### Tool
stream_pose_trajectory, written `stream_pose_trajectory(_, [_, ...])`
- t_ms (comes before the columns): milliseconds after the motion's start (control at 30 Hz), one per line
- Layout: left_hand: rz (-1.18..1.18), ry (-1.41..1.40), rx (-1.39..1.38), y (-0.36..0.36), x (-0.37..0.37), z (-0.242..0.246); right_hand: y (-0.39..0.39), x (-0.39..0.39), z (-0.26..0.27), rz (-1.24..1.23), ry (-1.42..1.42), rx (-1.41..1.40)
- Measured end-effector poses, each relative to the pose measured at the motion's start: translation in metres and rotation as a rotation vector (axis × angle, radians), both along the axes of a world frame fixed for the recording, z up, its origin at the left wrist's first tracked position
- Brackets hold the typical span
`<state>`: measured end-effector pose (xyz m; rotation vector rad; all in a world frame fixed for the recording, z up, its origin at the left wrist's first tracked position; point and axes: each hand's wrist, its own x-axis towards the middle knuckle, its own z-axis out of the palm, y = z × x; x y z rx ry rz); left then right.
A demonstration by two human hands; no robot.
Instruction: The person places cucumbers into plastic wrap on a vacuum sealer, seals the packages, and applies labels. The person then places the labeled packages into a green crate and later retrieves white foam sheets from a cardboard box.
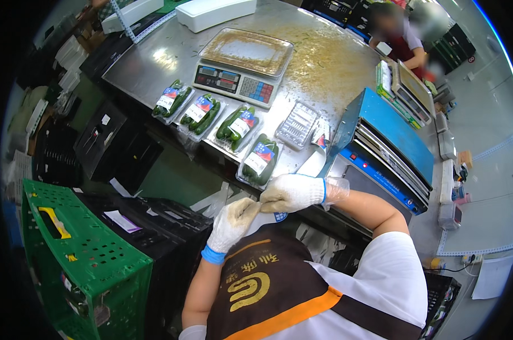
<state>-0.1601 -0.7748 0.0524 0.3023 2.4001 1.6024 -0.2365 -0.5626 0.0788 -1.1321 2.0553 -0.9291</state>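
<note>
My left hand (234, 223), in a white knit glove with a blue cuff, pinches a label strip (258, 220) near my apron. My right hand (291, 193), gloved alike, meets it at the fingertips and grips the same strip, which partly hides behind the gloves. Just beyond my hands lies a wrapped tray of cucumbers (260, 161) bearing a label. Several more wrapped cucumber trays, one of them in the middle (237, 127), line the table edge to its left. Beside them sit an upturned-looking clear plastic tray (297, 124) and a curling strip of labels (315, 159).
A digital scale (243, 68) stands on the steel table (324, 55). At the right is a blue wrapping machine (388, 148). A green crate (86, 246) and black crates (154, 221) stand at lower left. Another person (401, 42) works at the far side.
</note>
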Motion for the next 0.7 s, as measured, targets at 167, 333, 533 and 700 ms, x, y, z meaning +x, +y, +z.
stream_pose_trajectory(167, [0.199, -0.112, 0.169, 0.009, 0.010, -0.017, -0.008, 0.004, 0.010, 0.078, 0.494, -0.222])
stream_pose_trajectory(333, [0.675, -0.358, 0.677, 0.006, 0.011, -0.064, -0.002, -0.002, 0.036, 0.028, 0.740, -0.097])
stream_pose_trajectory(533, [0.762, -0.093, 0.684, -0.028, -0.003, -0.033, 0.059, -0.065, 0.058, -0.715, 1.221, 0.732])
stream_pose_trajectory(700, [0.750, 0.056, 0.828, -0.024, 0.001, 0.017, -0.017, -0.024, 0.073, -0.517, 0.219, -0.291])
